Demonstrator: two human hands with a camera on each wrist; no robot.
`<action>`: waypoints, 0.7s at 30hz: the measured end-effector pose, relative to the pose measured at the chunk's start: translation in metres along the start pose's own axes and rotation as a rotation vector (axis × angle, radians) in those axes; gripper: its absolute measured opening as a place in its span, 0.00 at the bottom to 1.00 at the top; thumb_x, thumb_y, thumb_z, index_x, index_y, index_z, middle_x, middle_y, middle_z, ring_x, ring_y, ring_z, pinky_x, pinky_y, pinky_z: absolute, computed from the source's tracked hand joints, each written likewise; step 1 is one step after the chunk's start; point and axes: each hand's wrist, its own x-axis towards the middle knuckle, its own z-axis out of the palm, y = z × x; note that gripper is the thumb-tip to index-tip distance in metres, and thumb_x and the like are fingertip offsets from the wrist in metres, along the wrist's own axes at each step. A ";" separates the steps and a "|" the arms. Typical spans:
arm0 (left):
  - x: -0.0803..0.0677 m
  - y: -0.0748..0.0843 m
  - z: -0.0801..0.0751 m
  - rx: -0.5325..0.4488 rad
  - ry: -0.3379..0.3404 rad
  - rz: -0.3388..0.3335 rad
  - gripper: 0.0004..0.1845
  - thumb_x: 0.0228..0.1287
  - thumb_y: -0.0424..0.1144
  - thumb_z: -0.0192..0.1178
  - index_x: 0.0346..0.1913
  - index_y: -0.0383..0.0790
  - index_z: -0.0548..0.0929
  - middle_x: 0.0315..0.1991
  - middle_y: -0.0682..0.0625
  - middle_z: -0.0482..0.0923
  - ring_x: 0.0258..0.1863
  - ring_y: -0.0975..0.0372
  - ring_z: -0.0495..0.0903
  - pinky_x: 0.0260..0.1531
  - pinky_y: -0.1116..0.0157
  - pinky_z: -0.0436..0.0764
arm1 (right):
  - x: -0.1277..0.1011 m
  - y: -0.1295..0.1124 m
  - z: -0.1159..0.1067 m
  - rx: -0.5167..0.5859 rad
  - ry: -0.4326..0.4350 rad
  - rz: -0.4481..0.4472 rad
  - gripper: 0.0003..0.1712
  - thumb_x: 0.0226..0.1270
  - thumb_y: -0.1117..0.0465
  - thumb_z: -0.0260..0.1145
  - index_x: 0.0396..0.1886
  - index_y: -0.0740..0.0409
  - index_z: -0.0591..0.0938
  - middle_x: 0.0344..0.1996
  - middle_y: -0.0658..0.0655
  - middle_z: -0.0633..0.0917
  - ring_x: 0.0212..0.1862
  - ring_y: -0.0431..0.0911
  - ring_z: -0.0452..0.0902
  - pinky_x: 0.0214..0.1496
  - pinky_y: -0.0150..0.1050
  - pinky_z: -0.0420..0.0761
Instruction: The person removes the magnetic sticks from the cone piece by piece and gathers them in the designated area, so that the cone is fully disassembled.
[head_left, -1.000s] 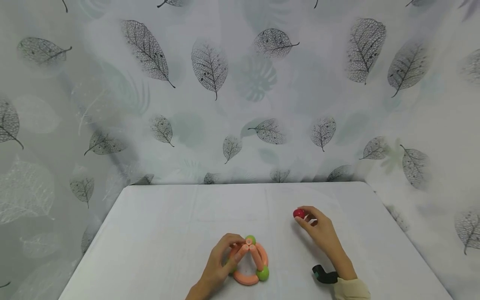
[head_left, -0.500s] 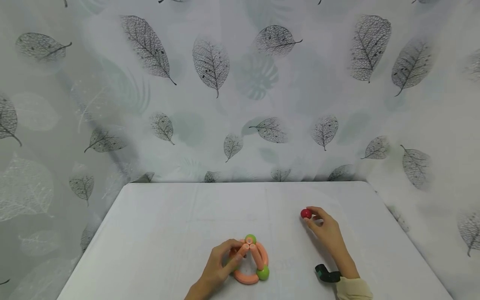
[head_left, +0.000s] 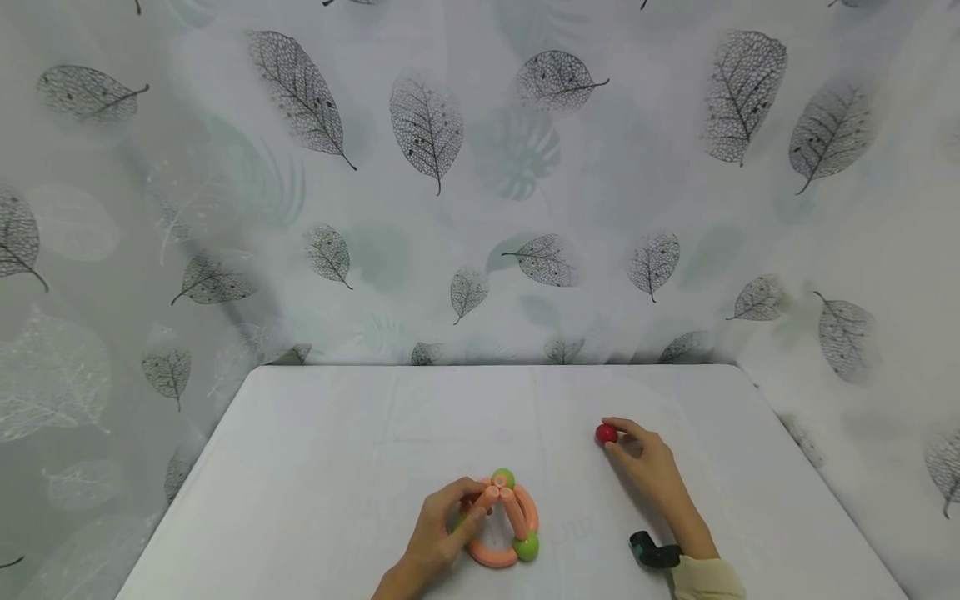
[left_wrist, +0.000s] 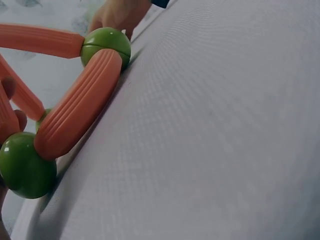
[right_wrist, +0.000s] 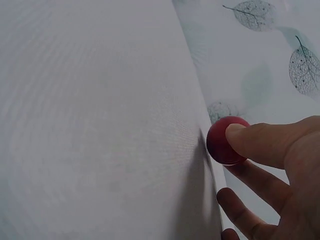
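Note:
My left hand [head_left: 442, 525] grips a toy frame of ribbed orange rods [head_left: 492, 557], some curved, joined by green balls [head_left: 527, 547]. Its thumb and fingers close round the left side, partly hiding that corner. Two straight rods lean together at the top, where their ends meet near an orange rod end. In the left wrist view, a curved rod [left_wrist: 80, 105] runs low along the table between two green balls. Away to the right, my right hand [head_left: 654, 468] pinches a small red ball [head_left: 606, 433]. The right wrist view shows the thumb pressed on that ball [right_wrist: 220, 142], other fingers spread below.
A white cloth covers the table [head_left: 322, 467]. Behind it and at both sides hang pale curtains [head_left: 480, 208] printed with leaves. A black wrist camera [head_left: 652, 552] sits on the right forearm, beside a cream sleeve [head_left: 705, 577].
My right hand has shifted slightly right with the red ball, then a little back toward me. My left hand keeps its grip on the frame, almost unmoved.

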 end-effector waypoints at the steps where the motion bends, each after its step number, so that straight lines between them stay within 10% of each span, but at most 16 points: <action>1: 0.000 0.000 0.000 0.012 0.013 0.001 0.16 0.68 0.23 0.60 0.54 0.41 0.82 0.36 0.46 0.86 0.37 0.67 0.81 0.38 0.71 0.81 | 0.000 0.000 0.000 0.001 0.001 -0.009 0.23 0.70 0.63 0.71 0.64 0.52 0.84 0.55 0.64 0.86 0.55 0.57 0.79 0.55 0.55 0.75; 21: 0.003 0.003 0.000 0.192 0.234 -0.205 0.14 0.76 0.27 0.55 0.54 0.48 0.82 0.39 0.47 0.86 0.39 0.61 0.83 0.43 0.71 0.79 | -0.001 0.005 -0.004 -0.001 -0.042 0.045 0.28 0.74 0.61 0.67 0.71 0.55 0.76 0.61 0.66 0.83 0.63 0.61 0.77 0.67 0.63 0.76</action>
